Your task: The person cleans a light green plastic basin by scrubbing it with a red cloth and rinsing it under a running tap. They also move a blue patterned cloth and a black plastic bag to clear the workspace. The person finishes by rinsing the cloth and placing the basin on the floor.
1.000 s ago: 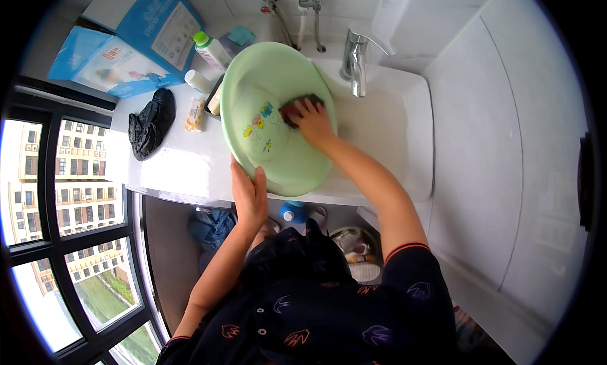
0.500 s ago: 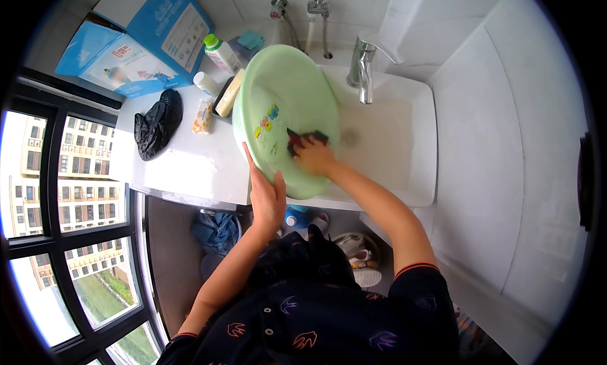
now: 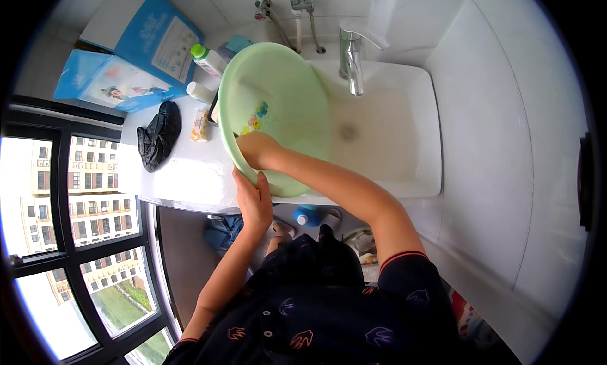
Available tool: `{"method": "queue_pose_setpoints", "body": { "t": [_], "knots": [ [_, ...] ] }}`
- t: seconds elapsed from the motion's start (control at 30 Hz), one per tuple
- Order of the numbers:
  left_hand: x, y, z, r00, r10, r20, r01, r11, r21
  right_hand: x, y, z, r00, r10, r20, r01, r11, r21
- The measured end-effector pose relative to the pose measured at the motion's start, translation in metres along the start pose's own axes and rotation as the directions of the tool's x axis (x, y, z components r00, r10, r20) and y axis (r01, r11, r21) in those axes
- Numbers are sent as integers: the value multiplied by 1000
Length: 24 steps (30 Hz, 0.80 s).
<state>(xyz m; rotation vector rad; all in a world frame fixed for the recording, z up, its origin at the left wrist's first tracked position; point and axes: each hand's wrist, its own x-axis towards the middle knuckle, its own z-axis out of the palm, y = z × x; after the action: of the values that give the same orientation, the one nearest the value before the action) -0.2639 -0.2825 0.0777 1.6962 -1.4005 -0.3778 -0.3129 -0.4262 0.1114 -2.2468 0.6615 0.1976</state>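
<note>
A light green plastic basin (image 3: pixel 288 105) with a small colourful flower print leans tilted over the left edge of the white sink. My left hand (image 3: pixel 254 199) holds its near left rim, the fingers along the outside and the thumb toward the inside. Inside the basin, my right hand (image 3: pixel 258 148) is pressed to the left wall, closed over a dark cloth. Only a small dark bit of that cloth shows beyond the hand; the rest is hidden, as are the right fingertips.
The white sink (image 3: pixel 395 175) has a chrome faucet (image 3: pixel 351 58) behind it. On the counter to the left are a black plastic bag (image 3: pixel 159 137), a small orange-and-white packet (image 3: pixel 200 126), a green-capped bottle (image 3: pixel 208 61) and a blue box (image 3: pixel 155 42). A blue bottle (image 3: pixel 306 216) stands below.
My right hand has moved left with the dark cloth, from the basin's bottom to its left wall. The left hand still holds the rim, slightly lower in view.
</note>
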Motion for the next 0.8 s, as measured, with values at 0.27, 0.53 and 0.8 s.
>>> {"method": "queue_pose_setpoints", "body": {
  "t": [0.27,0.53,0.8],
  "knots": [
    [-5,-9,2,999,-46,-20,44,997,-62,-12,81,93,904,-131,-407,154,988,24],
    [-8,0,0,993,-116,26,118,989,-92,-27,182,96,871,125,-475,-318,881,-351],
    [-9,-8,7,996,-92,-6,91,992,-88,-18,130,131,956,193,-221,-170,978,121]
  ]
}}
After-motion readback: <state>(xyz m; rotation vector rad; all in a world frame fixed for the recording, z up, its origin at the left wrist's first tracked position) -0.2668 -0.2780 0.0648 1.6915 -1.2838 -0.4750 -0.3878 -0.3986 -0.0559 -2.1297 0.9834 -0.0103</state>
